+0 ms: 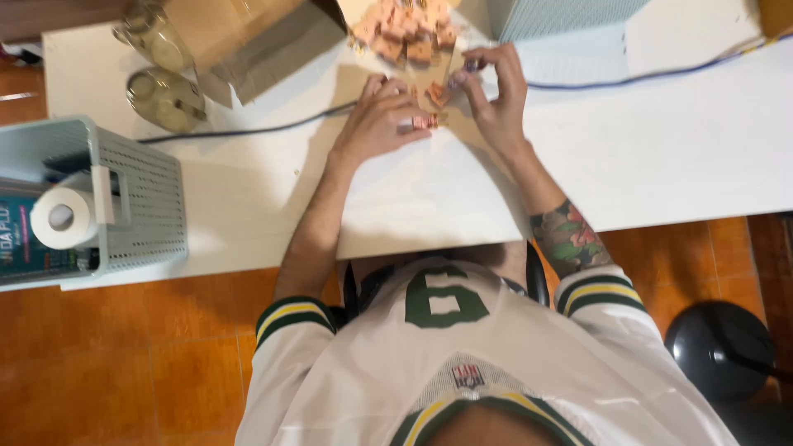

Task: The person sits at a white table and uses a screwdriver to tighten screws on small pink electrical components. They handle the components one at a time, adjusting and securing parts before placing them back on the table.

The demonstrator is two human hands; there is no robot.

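Pink clips, white table, grey perforated basket.

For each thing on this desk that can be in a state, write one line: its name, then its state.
Left hand: resting on the table, fingers pinching a small pink clip.
Right hand: raised, fingertips holding a small piece.
Pile of pink clips: heaped, loose.
Cardboard box: flaps open.
Two glass jars: lying tilted.
Paper roll: standing in the grey basket.
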